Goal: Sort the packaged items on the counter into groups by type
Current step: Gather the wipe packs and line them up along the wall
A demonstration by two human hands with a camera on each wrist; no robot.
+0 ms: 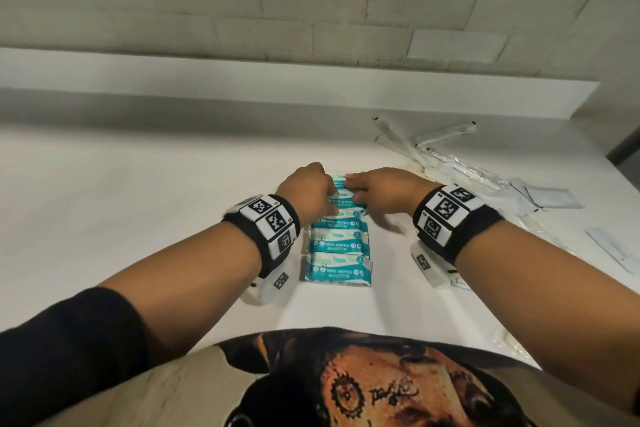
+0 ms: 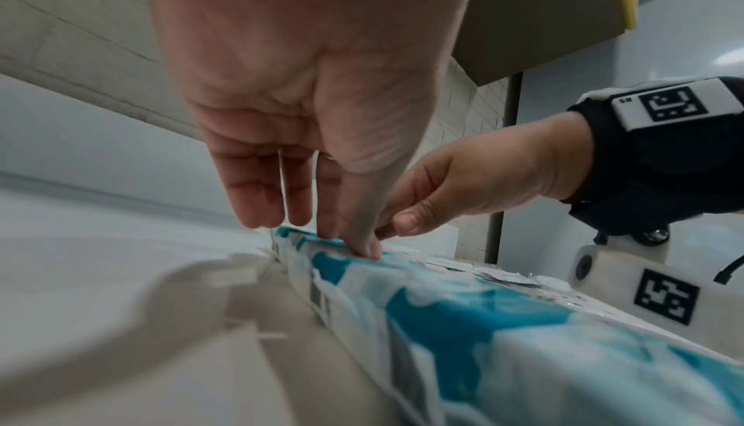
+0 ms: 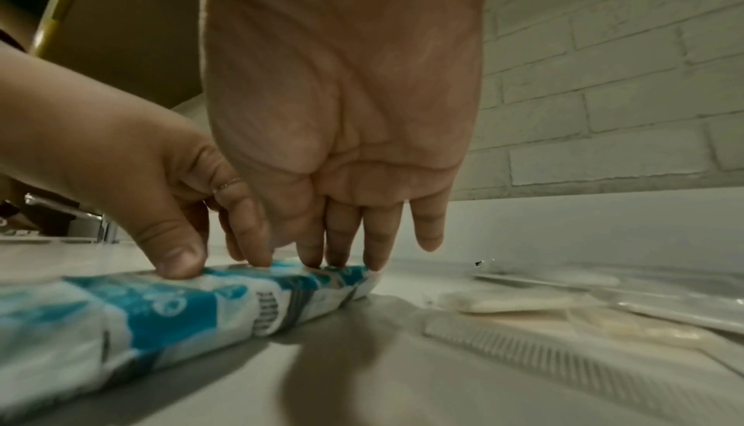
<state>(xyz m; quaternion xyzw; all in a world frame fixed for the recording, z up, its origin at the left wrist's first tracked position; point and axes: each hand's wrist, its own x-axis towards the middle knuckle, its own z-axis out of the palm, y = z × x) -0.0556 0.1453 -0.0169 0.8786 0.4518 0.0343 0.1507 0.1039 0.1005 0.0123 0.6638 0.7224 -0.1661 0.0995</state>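
Several teal-and-white mini wipes packs (image 1: 337, 246) lie in a column on the white counter (image 1: 138, 201), running away from me. My left hand (image 1: 306, 191) and right hand (image 1: 381, 189) meet over the far end of the column. In the left wrist view my left hand (image 2: 306, 204) reaches down with fairly straight fingers, its thumb tip pressing on a pack (image 2: 463, 321). The right hand (image 3: 354, 210) sets straight fingertips on the farthest pack's top edge (image 3: 346, 274). The left hand (image 3: 133, 178) presses beside it. Neither hand lifts a pack.
To the right lie long clear-wrapped items (image 1: 446, 146), flat white sachets (image 1: 550, 198) and a white packet (image 1: 613, 250). A wrapped comb (image 3: 563, 356) and beige pads (image 3: 523, 301) sit close to the right of the wipes. A ledge (image 1: 277, 87) and brick wall stand behind.
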